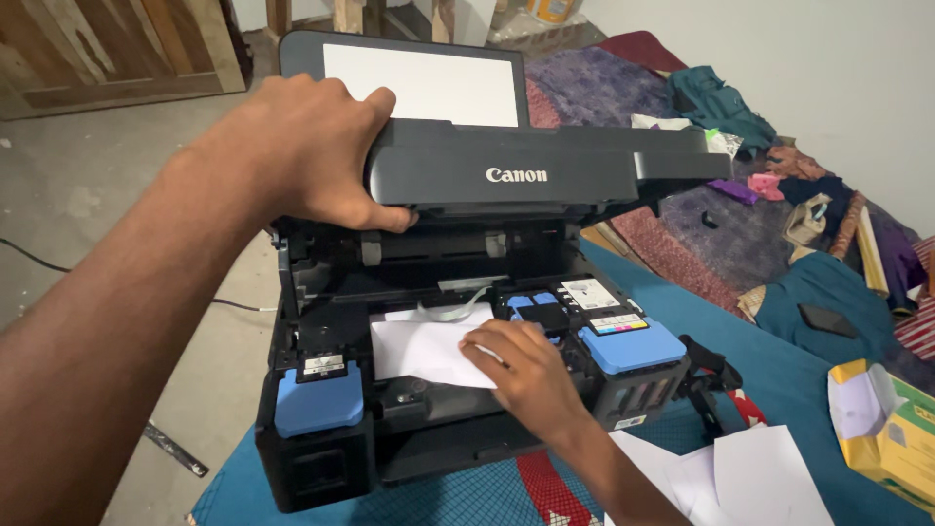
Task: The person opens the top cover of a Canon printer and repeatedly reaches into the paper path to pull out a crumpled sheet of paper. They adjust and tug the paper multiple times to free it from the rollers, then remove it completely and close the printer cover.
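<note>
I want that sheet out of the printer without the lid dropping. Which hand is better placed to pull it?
Probably the right hand: it already rests on the white paper, while the left hand holds the scanner lid up.

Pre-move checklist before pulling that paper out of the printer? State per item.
1. Scanner lid held up: ok, left hand grips its left front edge.
2. Grip on white sheet: ok, right hand rests on it.
3. Sheet free of rollers: cannot tell, its far edge is hidden.
4. Blue tank covers shut: ok, both sit flat.
5. Printer seated on blue mat: ok.
6. Power off: cannot tell.
</note>
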